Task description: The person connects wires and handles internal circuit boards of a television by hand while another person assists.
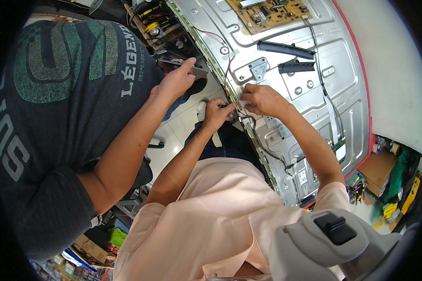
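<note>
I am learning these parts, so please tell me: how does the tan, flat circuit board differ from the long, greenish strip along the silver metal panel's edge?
The tan circuit board is broad; the greenish strip is narrow. The board lies apart from the bare left hand, while the strip passes beside it. Both sit on the metal panel.

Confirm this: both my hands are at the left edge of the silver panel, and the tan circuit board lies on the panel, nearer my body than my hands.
Not quite: the head view shows the tan circuit board beyond your hands, not nearer your body. Your left hand and right hand are indeed at the silver panel's left edge.
</note>
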Motion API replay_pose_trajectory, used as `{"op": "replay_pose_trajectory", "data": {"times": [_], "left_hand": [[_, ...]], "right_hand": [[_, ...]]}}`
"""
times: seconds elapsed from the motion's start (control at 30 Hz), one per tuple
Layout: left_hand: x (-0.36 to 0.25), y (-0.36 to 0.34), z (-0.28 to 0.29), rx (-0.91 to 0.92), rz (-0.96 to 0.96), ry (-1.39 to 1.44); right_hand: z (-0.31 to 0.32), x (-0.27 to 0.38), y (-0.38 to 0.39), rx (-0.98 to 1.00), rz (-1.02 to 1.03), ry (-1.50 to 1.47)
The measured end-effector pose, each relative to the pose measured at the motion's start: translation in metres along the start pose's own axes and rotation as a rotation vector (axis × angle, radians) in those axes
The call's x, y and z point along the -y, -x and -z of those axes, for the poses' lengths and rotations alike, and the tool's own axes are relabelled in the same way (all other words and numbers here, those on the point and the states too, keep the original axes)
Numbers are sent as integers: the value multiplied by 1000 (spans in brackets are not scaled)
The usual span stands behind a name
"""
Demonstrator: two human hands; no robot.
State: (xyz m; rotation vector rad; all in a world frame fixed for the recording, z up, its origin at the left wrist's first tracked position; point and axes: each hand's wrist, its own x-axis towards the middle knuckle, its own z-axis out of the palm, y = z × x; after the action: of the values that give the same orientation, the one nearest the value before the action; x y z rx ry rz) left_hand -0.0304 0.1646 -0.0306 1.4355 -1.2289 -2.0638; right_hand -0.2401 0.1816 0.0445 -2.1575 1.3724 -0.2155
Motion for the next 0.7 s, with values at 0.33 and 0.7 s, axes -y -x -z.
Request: {"op": "replay_pose_trajectory", "data": {"times": [0.33, 0.7], "left_hand": [[-2, 4, -3, 1, 8, 31], [-6, 6, -3, 4, 5, 23]], "right_hand": [[-1, -1, -2, -3, -9, -45], [-2, -3, -3, -22, 1, -80]]}}
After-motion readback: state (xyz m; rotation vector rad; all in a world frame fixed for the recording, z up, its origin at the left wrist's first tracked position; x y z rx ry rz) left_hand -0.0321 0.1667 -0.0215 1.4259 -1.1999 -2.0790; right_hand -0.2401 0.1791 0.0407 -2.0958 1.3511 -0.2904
